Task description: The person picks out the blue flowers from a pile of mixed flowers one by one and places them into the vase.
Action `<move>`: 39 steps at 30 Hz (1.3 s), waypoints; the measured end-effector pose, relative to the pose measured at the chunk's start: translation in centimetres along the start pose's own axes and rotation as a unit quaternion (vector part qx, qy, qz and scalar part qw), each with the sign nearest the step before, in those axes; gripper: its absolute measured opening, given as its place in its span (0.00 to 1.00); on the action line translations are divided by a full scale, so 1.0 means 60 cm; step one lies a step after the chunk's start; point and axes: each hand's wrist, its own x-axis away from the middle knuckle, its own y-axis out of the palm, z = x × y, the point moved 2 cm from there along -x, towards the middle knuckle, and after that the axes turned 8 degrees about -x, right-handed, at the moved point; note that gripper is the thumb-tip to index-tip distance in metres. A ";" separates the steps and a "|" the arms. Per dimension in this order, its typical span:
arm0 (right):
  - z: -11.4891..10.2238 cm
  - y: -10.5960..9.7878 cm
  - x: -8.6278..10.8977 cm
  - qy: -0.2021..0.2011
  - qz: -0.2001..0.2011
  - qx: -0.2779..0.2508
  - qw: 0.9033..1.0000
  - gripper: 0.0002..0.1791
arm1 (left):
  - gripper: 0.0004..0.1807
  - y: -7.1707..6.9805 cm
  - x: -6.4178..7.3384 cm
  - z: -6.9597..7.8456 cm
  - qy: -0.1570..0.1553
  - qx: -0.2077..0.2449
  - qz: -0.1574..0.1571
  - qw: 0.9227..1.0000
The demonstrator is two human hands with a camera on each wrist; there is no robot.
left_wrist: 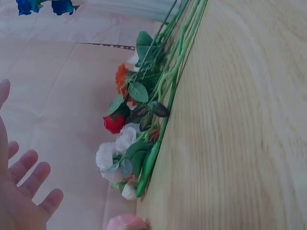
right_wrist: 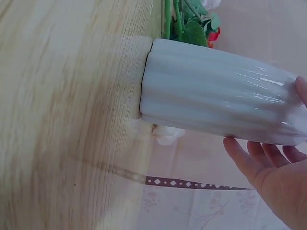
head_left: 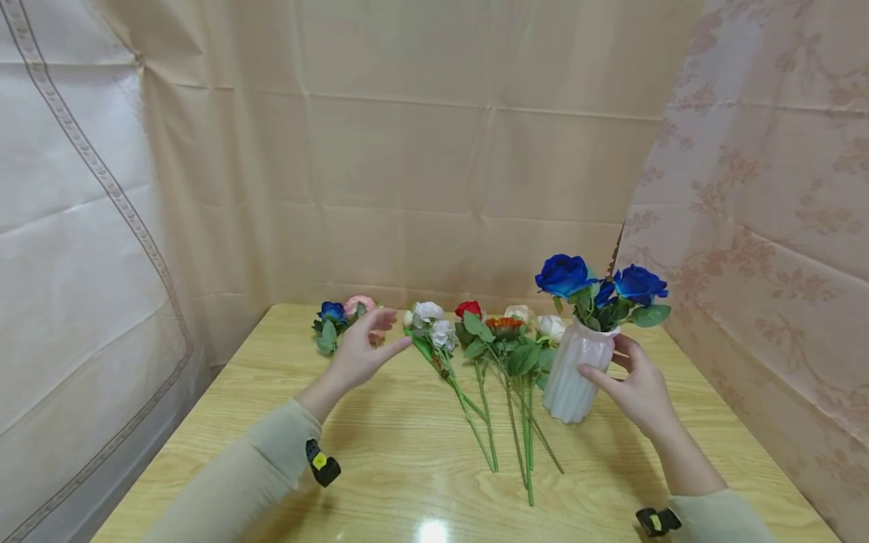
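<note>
My right hand grips a white ribbed vase, thumb on the near side and fingers around the far right side, just below the rim. Blue roses with green leaves stand in the vase. The right wrist view shows the vase base at the wooden tabletop. My left hand hovers over the table's left part, fingers spread and holding nothing. Behind it lie a blue rose and pink flowers, partly hidden by the hand.
Between the hands, stemmed flowers lie on the table: white ones, a red rose, an orange flower and cream-white blooms. Their green stems point toward the front edge. A beige curtain hangs behind.
</note>
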 end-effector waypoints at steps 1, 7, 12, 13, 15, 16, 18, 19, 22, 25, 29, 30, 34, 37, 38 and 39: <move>0.000 0.000 0.000 0.001 0.000 -0.002 1.000 0.46 | 0.32 -0.003 -0.001 -0.001 -0.004 -0.006 0.000 1.000; -0.002 0.005 -0.001 0.003 0.002 0.000 1.000 0.47 | 0.27 -0.021 -0.008 -0.009 -0.006 -0.004 0.011 1.000; -0.002 0.006 -0.001 0.003 0.002 0.001 1.000 0.48 | 0.26 -0.036 -0.014 -0.018 -0.005 -0.026 0.016 1.000; -0.002 0.006 -0.001 0.004 0.003 0.001 1.000 0.48 | 0.26 -0.040 -0.015 -0.019 -0.009 -0.034 0.014 0.999; -0.001 0.006 -0.002 0.003 0.004 0.002 1.000 0.48 | 0.28 -0.047 -0.014 -0.022 -0.026 -0.045 0.009 0.999; 0.000 0.006 -0.002 0.003 0.004 0.003 1.000 0.48 | 0.30 -0.050 -0.014 -0.023 -0.035 -0.049 0.007 0.998; 0.000 0.006 -0.003 0.003 0.004 0.002 1.000 0.48 | 0.31 -0.056 -0.013 -0.026 -0.050 -0.055 0.005 0.997; 0.001 0.006 -0.003 0.003 0.003 0.001 1.000 0.48 | 0.31 -0.058 -0.013 -0.029 -0.054 -0.057 0.003 0.997; 0.001 0.006 -0.004 0.004 0.001 0.000 1.000 0.48 | 0.34 -0.063 -0.012 -0.038 -0.067 -0.060 0.003 0.996; 0.001 0.006 -0.003 0.008 0.001 0.001 1.000 0.49 | 0.37 -0.067 -0.011 -0.046 -0.081 -0.062 -0.010 0.995; 0.001 0.007 -0.003 0.011 0.001 0.002 1.000 0.49 | 0.40 -0.070 -0.010 -0.061 -0.118 -0.062 -0.032 0.991; 0.001 0.007 -0.003 0.011 0.002 0.002 1.000 0.49 | 0.41 -0.071 -0.011 -0.065 -0.128 -0.065 -0.036 0.989; -0.002 0.007 -0.001 0.009 0.002 0.002 1.000 0.48 | 0.46 -0.071 -0.009 -0.085 -0.174 -0.074 -0.074 0.979; -0.003 0.007 0.000 0.010 0.003 0.003 1.000 0.48 | 0.52 -0.068 -0.006 -0.098 -0.202 -0.073 -0.103 0.971; -0.003 0.007 0.000 0.010 0.003 0.003 1.000 0.48 | 0.54 -0.067 -0.005 -0.101 -0.207 -0.075 -0.110 0.969; -0.004 0.007 0.000 0.011 0.003 0.003 1.000 0.48 | 0.55 -0.065 -0.003 -0.104 -0.215 -0.074 -0.117 0.967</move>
